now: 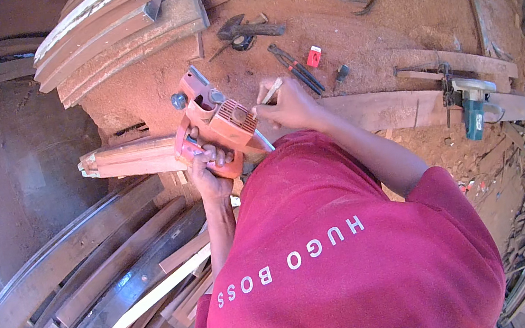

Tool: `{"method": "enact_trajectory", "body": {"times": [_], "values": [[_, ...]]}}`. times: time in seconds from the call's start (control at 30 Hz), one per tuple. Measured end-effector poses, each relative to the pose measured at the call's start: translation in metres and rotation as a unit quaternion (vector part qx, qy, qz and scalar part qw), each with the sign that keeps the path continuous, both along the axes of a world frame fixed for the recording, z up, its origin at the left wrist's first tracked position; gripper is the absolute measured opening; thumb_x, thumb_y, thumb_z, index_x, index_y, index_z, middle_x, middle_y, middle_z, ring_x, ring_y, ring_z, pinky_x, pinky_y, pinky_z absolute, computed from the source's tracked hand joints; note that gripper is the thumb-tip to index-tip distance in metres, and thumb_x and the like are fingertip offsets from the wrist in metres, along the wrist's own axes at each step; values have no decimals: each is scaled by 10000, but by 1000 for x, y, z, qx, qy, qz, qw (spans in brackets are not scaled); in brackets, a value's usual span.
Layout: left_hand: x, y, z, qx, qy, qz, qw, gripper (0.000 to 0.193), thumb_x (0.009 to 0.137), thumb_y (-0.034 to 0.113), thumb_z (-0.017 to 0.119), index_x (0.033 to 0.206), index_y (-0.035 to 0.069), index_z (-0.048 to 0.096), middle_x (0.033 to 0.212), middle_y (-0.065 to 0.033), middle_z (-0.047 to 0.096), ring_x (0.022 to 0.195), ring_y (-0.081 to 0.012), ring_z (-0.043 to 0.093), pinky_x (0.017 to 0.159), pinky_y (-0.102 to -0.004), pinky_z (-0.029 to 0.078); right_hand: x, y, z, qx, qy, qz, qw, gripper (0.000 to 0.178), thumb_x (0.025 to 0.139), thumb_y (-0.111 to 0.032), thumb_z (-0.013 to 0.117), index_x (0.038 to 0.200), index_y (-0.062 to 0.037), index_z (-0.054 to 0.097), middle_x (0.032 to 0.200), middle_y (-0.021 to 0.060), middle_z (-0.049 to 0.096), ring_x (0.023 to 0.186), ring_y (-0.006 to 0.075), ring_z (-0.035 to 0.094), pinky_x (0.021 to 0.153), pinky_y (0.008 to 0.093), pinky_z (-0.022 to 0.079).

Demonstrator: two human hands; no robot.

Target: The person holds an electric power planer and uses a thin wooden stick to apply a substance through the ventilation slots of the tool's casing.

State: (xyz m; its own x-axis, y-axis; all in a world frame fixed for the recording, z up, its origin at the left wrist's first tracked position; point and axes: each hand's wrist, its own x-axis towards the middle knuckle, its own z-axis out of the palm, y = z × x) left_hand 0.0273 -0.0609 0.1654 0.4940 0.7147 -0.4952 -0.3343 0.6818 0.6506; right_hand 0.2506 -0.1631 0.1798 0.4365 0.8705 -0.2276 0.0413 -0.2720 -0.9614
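My left hand (210, 172) is wrapped round the rear handle of an orange electric hand planer (236, 125), tilted up off the board in front of my body. A dark round knob (179, 101) sticks out at the planer's far end. Pinched in my right hand (297, 107) is a short, thin pale stick (273, 89), too small to tell its kind. The fingertips of that hand are at the planer's vented side; whether they touch it I cannot tell. Under and behind the planer lies a long wooden board (379, 108).
Beyond lie a hammer (263, 28), pincers with dark red handles (296, 68) and a small red-and-white box (314, 56) on sawdust. A clamp (447, 89) and a green power tool (474, 116) sit at the board's right end. Stacked planks (128, 40) stand far left; more timber (120, 273) lies near left.
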Motion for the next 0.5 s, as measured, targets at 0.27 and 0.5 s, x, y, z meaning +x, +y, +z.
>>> {"method": "enact_trajectory", "body": {"times": [0.27, 0.5], "values": [[10, -3, 12, 1, -8, 18, 1000, 604, 788, 52, 521, 1379, 156, 453, 659, 33, 444, 566, -96, 456, 599, -285, 424, -30, -8, -34, 62, -39, -153, 985, 179, 892, -132, 715, 841, -13, 593, 636, 44, 635, 520, 79, 582, 451, 273, 451], [6, -4, 6, 0, 13, 10, 1000, 538, 780, 102, 512, 1312, 180, 512, 686, 55, 417, 586, -95, 445, 602, -284, 423, -18, -6, -13, 79, -88, -93, 989, 161, 899, -93, 691, 828, 6, 585, 616, 36, 620, 479, 73, 567, 416, 257, 422]]}}
